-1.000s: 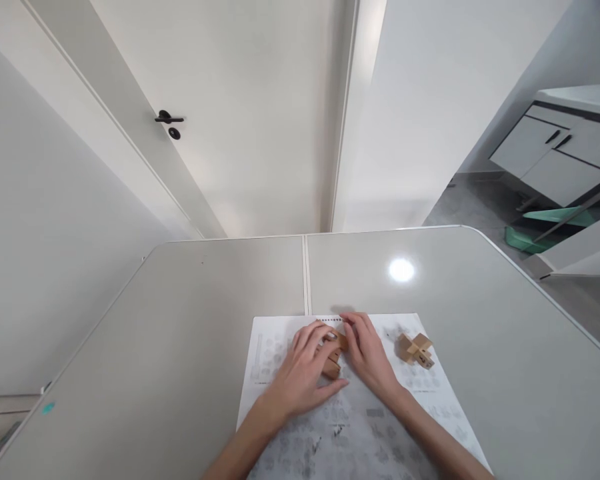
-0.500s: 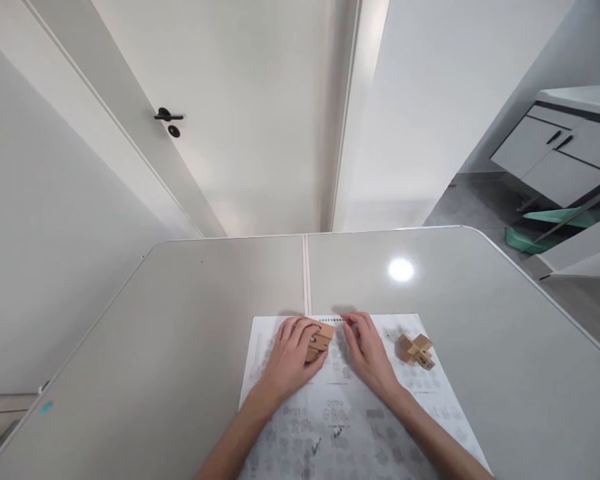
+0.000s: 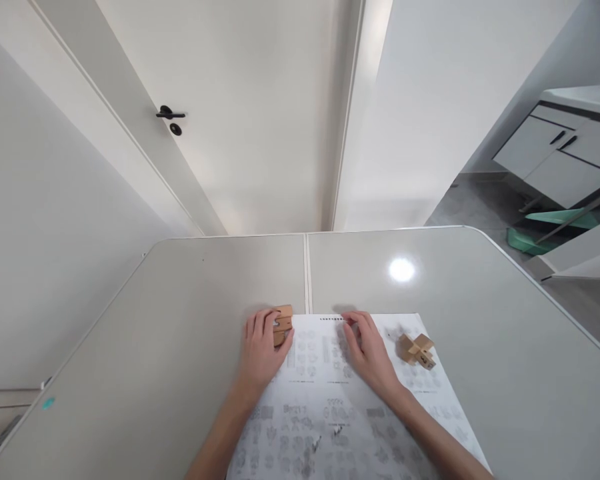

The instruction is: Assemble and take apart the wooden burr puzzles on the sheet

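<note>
My left hand (image 3: 263, 347) is closed around several light-brown wooden puzzle pieces (image 3: 283, 324), gripped side by side at the upper left edge of a printed sheet (image 3: 310, 393). Dark marks show on the wood, and my fingers hide part of it. My right hand (image 3: 367, 350) rests on the sheet near its top edge, fingers loosely curved and apart, holding nothing. To the right of that hand, a cross-shaped wooden puzzle assembly (image 3: 417, 351) sits on the paper, with dark marks on one end.
The sheet lies on a grey table (image 3: 145, 373) with a pale seam (image 3: 308, 280) running down its middle. Beyond the far edge stands a white door (image 3: 250, 133) with a black handle (image 3: 171, 115). A white cabinet (image 3: 555, 157) and a green bin (image 3: 525, 240) are at the right.
My left hand has moved left with the wooden pieces, from over the sheet to its upper left edge. My right hand and the cross-shaped assembly stay in place.
</note>
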The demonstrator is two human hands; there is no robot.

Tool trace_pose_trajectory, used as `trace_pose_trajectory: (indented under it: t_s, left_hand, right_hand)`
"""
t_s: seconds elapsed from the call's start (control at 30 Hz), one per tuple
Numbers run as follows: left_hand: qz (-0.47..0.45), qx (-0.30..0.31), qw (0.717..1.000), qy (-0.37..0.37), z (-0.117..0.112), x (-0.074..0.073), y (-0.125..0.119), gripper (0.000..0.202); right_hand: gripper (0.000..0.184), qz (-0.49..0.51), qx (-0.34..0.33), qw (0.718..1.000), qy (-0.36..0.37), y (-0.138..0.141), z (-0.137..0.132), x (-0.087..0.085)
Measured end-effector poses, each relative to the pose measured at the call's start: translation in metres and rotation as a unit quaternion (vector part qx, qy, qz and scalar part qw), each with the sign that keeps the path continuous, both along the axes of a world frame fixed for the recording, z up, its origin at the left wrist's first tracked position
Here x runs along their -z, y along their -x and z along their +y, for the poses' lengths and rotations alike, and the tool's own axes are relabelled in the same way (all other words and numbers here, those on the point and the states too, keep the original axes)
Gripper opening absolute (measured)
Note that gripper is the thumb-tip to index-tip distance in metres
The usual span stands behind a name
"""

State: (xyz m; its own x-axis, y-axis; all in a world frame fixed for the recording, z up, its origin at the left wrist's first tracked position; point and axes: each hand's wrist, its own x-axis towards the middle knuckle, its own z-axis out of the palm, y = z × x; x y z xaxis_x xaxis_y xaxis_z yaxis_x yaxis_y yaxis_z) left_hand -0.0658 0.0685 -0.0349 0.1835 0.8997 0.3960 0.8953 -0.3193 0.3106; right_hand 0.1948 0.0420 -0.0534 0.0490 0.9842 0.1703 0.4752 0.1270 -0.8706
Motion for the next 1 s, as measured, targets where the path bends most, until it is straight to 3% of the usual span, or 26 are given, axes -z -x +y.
trace_pose_trajectory:
  t_s: [0.2,0.33,0.47,0.6,0.7,0.77,0.87,1.0]
  left_hand:
    - [-0.072,-0.022,0.997,0.020,-0.003,-0.006,-0.005,0.055]
    - [-0.159,-0.084,0.983,0.031,-0.010,-0.032,-0.018,0.071]
    - [-0.212,-0.105,0.972,0.013,-0.020,-0.081,-0.034,0.085]
    - [-0.313,-0.057,0.945,0.076,-0.041,-0.141,-0.045,0.097]
    - [-0.377,0.014,0.921,0.099,-0.064,-0.185,-0.050,0.102]
    - [-0.399,0.006,0.911,0.105,-0.075,-0.206,-0.050,0.105]
    - [-0.410,-0.049,0.909,0.062,-0.079,-0.218,-0.047,0.101]
    - [-0.412,-0.066,0.908,0.022,-0.071,-0.212,-0.049,0.107]
  right_hand:
    - [0.029,-0.006,0.002,1.000,-0.012,0.000,0.001,0.001]
    - [0.030,-0.010,0.000,1.000,-0.017,-0.001,0.000,-0.002]
    - [0.030,-0.013,0.002,1.000,-0.016,-0.001,-0.001,-0.003]
    - [0.030,-0.016,0.008,1.000,-0.013,-0.001,-0.001,-0.004]
    - [0.031,-0.021,0.008,1.000,-0.012,-0.002,-0.001,-0.004]
    - [0.031,-0.022,0.006,1.000,-0.014,-0.003,-0.002,-0.003]
    - [0.030,-0.023,0.006,1.000,-0.016,-0.003,-0.002,-0.002]
    - [0.029,-0.024,0.005,1.000,-0.018,-0.002,0.000,-0.004]
